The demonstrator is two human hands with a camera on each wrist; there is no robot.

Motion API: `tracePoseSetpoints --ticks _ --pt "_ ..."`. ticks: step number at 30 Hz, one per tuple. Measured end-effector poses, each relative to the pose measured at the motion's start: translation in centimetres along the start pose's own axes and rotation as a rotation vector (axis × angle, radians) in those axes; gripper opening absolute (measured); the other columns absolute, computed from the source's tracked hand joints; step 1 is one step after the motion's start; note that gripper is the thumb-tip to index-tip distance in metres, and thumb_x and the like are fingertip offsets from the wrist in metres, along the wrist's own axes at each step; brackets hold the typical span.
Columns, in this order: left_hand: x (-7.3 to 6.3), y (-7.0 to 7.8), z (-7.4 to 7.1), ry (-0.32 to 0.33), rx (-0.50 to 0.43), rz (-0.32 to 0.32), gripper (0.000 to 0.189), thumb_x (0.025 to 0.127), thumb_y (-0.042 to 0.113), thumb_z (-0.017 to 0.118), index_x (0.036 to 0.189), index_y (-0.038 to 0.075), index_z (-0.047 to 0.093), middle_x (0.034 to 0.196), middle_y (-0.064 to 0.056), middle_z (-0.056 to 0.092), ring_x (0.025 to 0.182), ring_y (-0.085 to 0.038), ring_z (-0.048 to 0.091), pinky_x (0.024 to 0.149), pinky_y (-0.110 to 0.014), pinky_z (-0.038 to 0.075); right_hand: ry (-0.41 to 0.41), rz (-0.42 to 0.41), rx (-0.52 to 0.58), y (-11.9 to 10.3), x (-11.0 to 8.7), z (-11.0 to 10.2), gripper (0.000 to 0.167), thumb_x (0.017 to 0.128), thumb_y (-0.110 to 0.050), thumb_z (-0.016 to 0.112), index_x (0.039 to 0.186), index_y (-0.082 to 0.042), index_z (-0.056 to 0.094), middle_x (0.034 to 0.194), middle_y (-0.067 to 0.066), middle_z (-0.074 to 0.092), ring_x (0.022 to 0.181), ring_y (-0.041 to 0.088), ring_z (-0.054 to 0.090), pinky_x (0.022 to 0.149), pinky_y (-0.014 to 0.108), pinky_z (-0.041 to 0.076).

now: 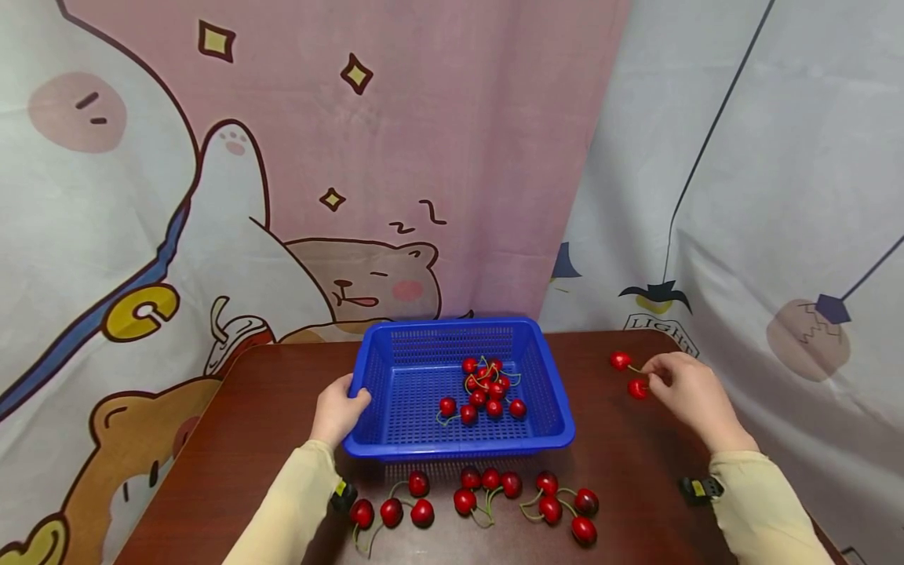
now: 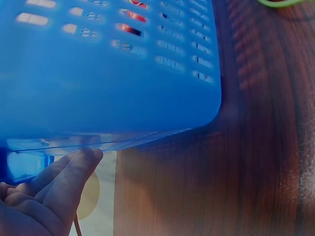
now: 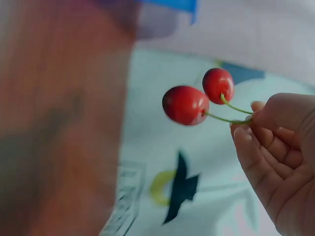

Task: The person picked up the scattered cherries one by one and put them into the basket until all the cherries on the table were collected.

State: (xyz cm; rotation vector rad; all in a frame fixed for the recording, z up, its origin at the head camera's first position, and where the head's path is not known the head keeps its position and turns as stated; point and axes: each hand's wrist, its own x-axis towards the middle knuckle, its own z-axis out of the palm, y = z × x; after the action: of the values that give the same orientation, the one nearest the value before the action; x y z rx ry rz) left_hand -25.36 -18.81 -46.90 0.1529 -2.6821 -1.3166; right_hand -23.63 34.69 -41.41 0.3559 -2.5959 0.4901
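A blue plastic basket point(image 1: 459, 450) with slotted walls stands at the back of the table, with several red cherries point(image 1: 487, 384) inside, mostly right of its middle. My left hand point(image 1: 339, 410) grips the basket's left rim, thumb over the top; in the left wrist view the fingers point(image 2: 74, 177) lie under the rim. Beyond the basket's right side, my right hand point(image 1: 688, 392) pinches the green stems of a pair of cherries point(image 1: 621, 361) between thumb and fingertips. In the right wrist view both cherries point(image 3: 186, 105) dangle free from the joined stems.
Several more cherries with stems lie in loose groups in front of the basket: a left group point(image 1: 391, 512), a middle group point(image 1: 464, 501) and a right group point(image 1: 550, 510). A printed curtain point(image 1: 494, 196) hangs right behind the brown table point(image 1: 621, 471).
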Motion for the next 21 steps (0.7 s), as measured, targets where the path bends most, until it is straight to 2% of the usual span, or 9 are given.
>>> tracePoseSetpoints --ticks 8,15,21 --pt "0.1 -0.3 0.0 -0.001 0.001 -0.001 0.044 0.093 0.014 0.057 0.130 -0.010 0.056 0.115 -0.027 0.066 0.098 -0.038 0.066 0.087 -0.054 0.053 0.029 -0.108 0.110 -5.6 4.0 -0.6 0.014 0.080 0.003 0.071 0.086 -0.010 0.072 0.085 0.003 0.065 0.073 0.019 0.057 0.066 0.040 0.050" --pt "0.1 -0.1 -0.1 0.001 -0.012 0.002 0.045 0.093 0.014 0.057 0.130 -0.010 0.056 0.115 -0.027 0.066 0.098 -0.037 0.066 0.086 -0.054 0.053 -0.021 -0.202 0.203 -9.8 7.0 -0.2 0.014 0.083 0.002 0.069 0.087 -0.011 0.072 0.086 -0.001 0.065 0.075 0.016 0.056 0.067 0.037 0.051" --pt "0.0 0.0 0.0 -0.002 -0.009 0.004 0.045 0.093 0.013 0.058 0.131 -0.011 0.055 0.116 -0.027 0.065 0.098 -0.038 0.066 0.087 -0.054 0.053 -0.089 -0.260 0.243 -12.1 9.1 0.4 0.013 0.084 0.000 0.069 0.087 -0.013 0.071 0.087 -0.002 0.065 0.077 0.015 0.057 0.068 0.036 0.051"
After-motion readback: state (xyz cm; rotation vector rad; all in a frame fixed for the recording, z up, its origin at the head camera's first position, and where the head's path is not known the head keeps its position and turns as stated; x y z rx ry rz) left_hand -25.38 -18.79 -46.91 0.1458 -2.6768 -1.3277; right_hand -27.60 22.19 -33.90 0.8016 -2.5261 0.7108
